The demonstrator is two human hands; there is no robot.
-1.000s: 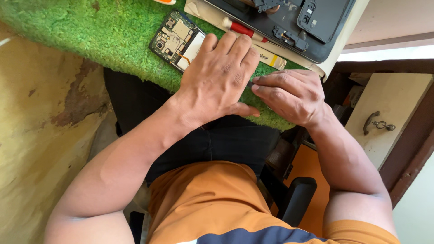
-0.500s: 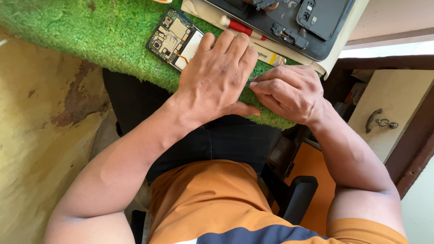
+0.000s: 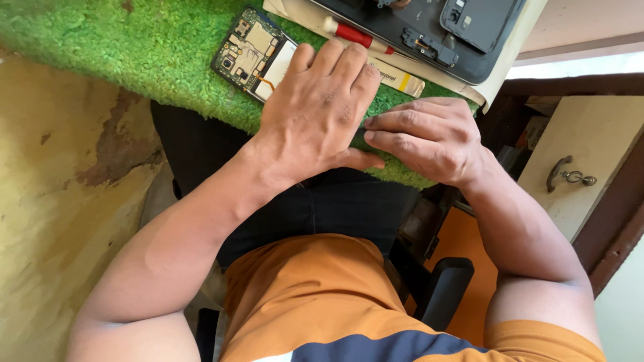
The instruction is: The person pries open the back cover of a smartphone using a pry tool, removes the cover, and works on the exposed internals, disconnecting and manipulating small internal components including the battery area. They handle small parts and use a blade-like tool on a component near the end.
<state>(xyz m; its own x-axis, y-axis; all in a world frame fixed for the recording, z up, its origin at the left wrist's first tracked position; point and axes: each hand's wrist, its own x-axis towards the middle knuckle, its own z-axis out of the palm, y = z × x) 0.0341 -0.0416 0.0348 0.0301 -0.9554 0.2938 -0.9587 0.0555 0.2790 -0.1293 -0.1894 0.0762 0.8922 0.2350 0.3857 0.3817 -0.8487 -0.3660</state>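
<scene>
Green artificial-grass matting (image 3: 121, 53) covers the counter under our hands, with a worn yellowish floor below its near edge and a pale cabinet door with a metal handle (image 3: 570, 175) off to the right of the mat. On the mat lies an opened phone (image 3: 258, 55), its circuit board bare, and our left hand (image 3: 315, 121) lies flat across the phone's near end, fingers (image 3: 349, 70) stretched out and together, pressing down rather than curled around anything. Our right hand (image 3: 429, 137) sits just right of the phone, touching the left hand's edge; its fingers are drawn together in a pinch, and we cannot tell what, if anything, is caught between them, since the left hand hides the tips. Beyond the phone, a red-handled screwdriver (image 3: 355, 35) and a yellowish tube (image 3: 399, 79) lie along the edge of a pale board, which carries a black phone back cover (image 3: 416, 33) and a dark phone (image 3: 479, 20).

Against the frames a second and half a second back, both hands hold nearly the same pose on the phone; only the view has drifted slightly.
</scene>
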